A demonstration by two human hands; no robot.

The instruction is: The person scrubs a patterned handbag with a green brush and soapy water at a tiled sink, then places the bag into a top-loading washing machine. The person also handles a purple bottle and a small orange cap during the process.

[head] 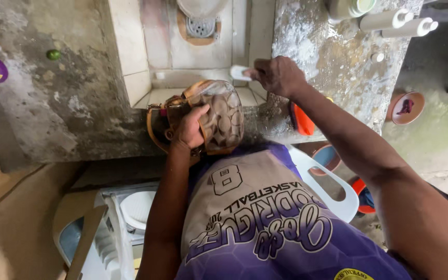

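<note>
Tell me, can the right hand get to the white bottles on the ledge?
Probably yes. The right hand holds a small white thing over the sink, and the bottles lie on the ledge beyond it with nothing between. It would have to put down the white thing first.

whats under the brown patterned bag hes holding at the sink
The left hand presses the brown patterned bag with tan trim against the grey concrete sink edge. Below it only the purple jersey shows; the bag covers whatever lies directly underneath.
</note>
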